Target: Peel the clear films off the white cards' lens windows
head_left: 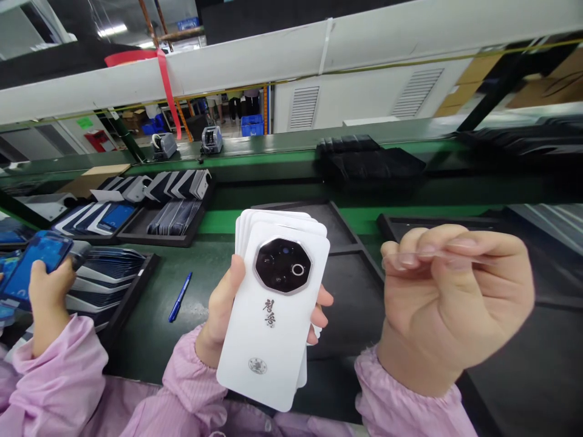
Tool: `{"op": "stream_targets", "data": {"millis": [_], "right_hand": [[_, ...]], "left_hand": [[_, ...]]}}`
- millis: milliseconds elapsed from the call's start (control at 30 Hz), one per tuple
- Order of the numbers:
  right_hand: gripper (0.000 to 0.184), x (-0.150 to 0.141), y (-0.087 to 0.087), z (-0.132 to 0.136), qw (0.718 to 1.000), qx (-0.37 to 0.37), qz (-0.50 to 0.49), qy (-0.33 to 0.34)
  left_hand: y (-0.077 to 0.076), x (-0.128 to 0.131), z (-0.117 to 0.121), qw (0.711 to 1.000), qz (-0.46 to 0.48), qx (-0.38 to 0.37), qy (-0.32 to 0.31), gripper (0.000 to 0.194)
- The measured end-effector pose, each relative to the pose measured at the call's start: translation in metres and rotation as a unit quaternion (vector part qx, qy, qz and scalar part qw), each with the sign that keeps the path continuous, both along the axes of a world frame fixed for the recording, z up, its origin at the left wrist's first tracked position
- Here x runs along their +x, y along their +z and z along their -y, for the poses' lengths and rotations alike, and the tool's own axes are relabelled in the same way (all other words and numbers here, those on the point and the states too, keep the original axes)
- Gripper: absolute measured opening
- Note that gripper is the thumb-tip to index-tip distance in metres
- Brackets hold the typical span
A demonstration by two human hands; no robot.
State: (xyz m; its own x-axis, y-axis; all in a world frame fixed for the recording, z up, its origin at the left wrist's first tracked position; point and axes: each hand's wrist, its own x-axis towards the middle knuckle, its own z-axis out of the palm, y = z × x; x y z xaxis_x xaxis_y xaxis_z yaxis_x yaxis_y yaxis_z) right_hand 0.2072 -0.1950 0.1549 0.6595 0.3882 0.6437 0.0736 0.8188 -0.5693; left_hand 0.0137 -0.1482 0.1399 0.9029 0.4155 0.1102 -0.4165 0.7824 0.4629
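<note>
My left hand is wrapped round a small stack of white phone back covers. The top one has a black octagonal camera window with dark lettering and a round emblem below it. To the right, my right hand is raised with palm towards me, fingers curled and thumb pressed to them. A thin clear strip of film is pinched between its fingertips. Under the covers lies a black tray on the green bench.
A co-worker's hand holds a blue-filmed panel at the left. Black trays of covers stand nearby, with a blue pen on the bench. Stacked black trays and two tape dispensers sit further back.
</note>
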Motion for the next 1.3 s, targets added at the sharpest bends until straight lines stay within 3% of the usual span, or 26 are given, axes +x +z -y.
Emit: {"op": "stream_targets", "data": {"millis": [667,1067,1300], "right_hand": [[0.016,0.0010,0.0024,0.0009,1.000,-0.003,0.008,-0.002],[0.016,0.0013,0.0019,0.0007,1.000,-0.003,0.012,0.000],[0.016,0.0000,0.0030,0.0004,1.000,-0.007,0.010,-0.001]], "left_hand": [[0.0064,0.0012,0.0048,1.000,-0.016,-0.001,0.007,0.073],[0.0070,-0.0017,0.0044,0.998,-0.002,-0.035,-0.058,0.073],[0.0014,-0.0022,0.0081,1.000,0.015,0.002,-0.019,0.074]]}}
